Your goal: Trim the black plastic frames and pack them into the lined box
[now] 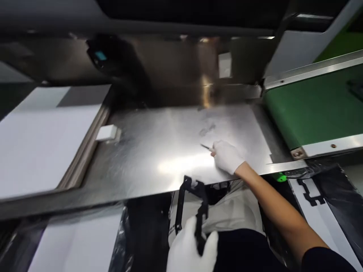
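Observation:
My left hand (188, 247), in a white glove, grips a black plastic frame-shaped part (200, 189) in front of my lap, just off the near edge of the metal table. Thumb and fingers close round the part's lower end. Over the table, my gloved right hand (227, 155) is closed on a thin pointed tool (206, 146), which looks like tweezers; its dark tip points left above the steel surface (159, 139). Whether the tip touches the metal I cannot tell.
At left lies a stack of white sheets (53, 139) with a small white block (106, 133) beside it. A green conveyor belt (317, 105) borders the table on the right. Below it, another black frame part (310, 192) rests on a white strip. A dark device with a blue screen (100, 55) stands behind.

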Demonstrator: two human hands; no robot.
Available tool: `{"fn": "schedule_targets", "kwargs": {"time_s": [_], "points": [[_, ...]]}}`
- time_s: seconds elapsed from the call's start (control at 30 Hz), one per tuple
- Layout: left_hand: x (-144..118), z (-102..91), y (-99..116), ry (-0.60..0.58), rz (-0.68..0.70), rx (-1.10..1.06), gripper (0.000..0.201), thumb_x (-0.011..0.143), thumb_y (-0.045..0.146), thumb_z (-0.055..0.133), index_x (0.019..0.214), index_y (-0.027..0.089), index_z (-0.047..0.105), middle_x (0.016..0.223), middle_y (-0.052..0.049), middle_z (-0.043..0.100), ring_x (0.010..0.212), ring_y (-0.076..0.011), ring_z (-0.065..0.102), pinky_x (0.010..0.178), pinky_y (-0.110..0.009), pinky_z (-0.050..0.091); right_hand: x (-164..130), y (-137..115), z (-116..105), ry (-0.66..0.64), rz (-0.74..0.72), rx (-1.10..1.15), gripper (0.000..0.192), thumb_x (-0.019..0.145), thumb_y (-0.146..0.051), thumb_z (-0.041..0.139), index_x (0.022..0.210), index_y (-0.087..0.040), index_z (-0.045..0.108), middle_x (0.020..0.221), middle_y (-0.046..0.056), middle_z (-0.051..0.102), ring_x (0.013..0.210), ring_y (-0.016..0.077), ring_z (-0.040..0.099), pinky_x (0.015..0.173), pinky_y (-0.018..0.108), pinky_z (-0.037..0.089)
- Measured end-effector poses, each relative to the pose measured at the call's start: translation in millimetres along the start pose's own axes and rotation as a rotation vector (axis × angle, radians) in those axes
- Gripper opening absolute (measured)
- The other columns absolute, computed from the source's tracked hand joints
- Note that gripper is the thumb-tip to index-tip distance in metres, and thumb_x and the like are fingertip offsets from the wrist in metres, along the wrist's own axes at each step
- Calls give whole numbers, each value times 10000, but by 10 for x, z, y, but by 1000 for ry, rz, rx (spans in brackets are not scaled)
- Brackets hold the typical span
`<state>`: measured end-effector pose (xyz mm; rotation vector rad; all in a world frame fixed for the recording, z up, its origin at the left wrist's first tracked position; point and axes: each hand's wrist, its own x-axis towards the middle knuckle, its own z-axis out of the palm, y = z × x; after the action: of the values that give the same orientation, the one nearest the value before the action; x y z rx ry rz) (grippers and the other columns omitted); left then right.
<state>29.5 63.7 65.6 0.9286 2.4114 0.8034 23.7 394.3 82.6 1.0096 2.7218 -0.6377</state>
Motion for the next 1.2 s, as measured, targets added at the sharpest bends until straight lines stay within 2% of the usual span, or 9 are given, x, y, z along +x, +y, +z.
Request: {"fn": "schedule_targets", "kwargs": {"time_s": [0.07,0.17,0.27,0.33,0.43,0.53,0.83,1.03,1.2], "points": [[-82,116,149,-31,-12,151,304,1051,492,744,1216,250,824,773,-25,801,784,-320,828,698,-407,642,39,206,31,-2,32,81,107,1148,-232,615,1157,-185,711,1155,166,813,976,263,757,836,351,573],[-127,255,316,61,33,344,207,1025,436,764,1050,232,787,654,-13,696,681,-310,755,650,-393,579,23,623,62,128,138,617,49,1111,-289,591,1080,-257,571,968,50,730,716,170,619,649,272,488],[-137,346,329,168,72,476,275,954,466,850,874,245,706,605,-12,637,617,-294,692,622,-387,547,-173,977,83,145,142,1140,260,1010,-420,731,1149,-281,560,833,-57,584,521,98,314,483,218,305],[-136,385,288,196,81,524,359,922,526,899,843,247,689,593,-10,627,602,-286,673,614,-381,536,-393,1094,114,168,125,1261,391,1002,-542,800,1231,-279,624,764,-94,477,505,88,189,439,215,223],[-117,427,229,188,74,550,438,907,594,941,830,247,685,577,-6,616,613,-283,672,620,-372,525,-714,1098,191,215,129,1235,485,1080,-707,753,1260,-260,704,739,-90,423,507,98,194,404,232,243],[-80,464,200,143,59,543,469,911,620,955,829,246,683,592,-12,632,641,-289,687,642,-371,524,-881,1017,261,247,137,1171,499,1105,-748,731,1173,-254,727,742,-75,438,514,104,267,406,244,293],[76,462,248,73,94,530,254,1036,376,774,847,219,709,592,-28,622,549,-254,629,689,-416,490,-936,871,258,351,236,1073,463,1048,-735,795,1097,-280,726,707,-56,444,512,137,355,470,348,257],[184,413,354,11,6,512,285,1063,412,771,865,216,712,596,-26,622,569,-260,644,692,-421,464,-1034,877,296,395,233,990,490,998,-784,864,1065,-308,766,705,-27,486,555,168,400,502,367,306],[224,468,386,-6,-63,493,307,1071,448,759,871,223,698,623,-49,635,632,-303,684,656,-415,427,-1087,886,341,426,252,930,480,977,-801,875,1041,-331,794,786,15,544,637,192,465,546,378,354]]}}
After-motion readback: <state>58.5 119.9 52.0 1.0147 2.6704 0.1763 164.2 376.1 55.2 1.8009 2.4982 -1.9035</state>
